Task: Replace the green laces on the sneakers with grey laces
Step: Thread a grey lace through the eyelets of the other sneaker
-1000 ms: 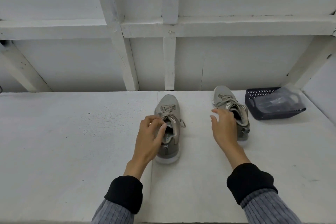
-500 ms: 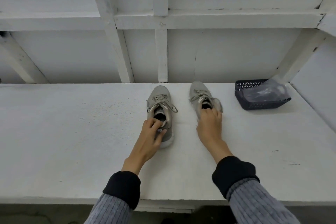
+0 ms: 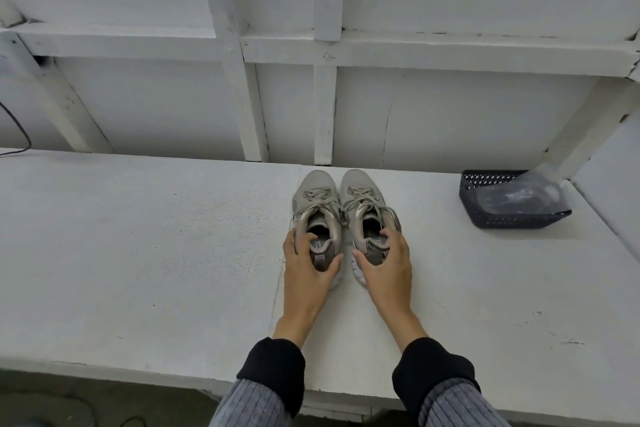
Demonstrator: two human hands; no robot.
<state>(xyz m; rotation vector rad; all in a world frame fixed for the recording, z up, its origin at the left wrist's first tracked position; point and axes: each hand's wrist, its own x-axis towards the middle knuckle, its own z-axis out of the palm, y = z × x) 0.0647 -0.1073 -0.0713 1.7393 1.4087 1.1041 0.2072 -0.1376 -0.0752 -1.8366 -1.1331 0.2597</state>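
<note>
Head view, left hand (image 3: pixel 308 267) gripping left sneaker (image 3: pixel 317 215), right hand (image 3: pixel 384 263) gripping right sneaker (image 3: pixel 367 208)

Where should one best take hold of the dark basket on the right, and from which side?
Probably the near long rim of the dark basket, from above and in front. The clear plastic bag bulges over its right end, while this rim is bare, straight and faces the person.

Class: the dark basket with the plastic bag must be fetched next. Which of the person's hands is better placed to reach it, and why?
The right hand, probably. The basket sits at the table's right end, beyond the right sneaker that this hand grips. The left hand, gripping the left sneaker, would have to cross over both.
</note>
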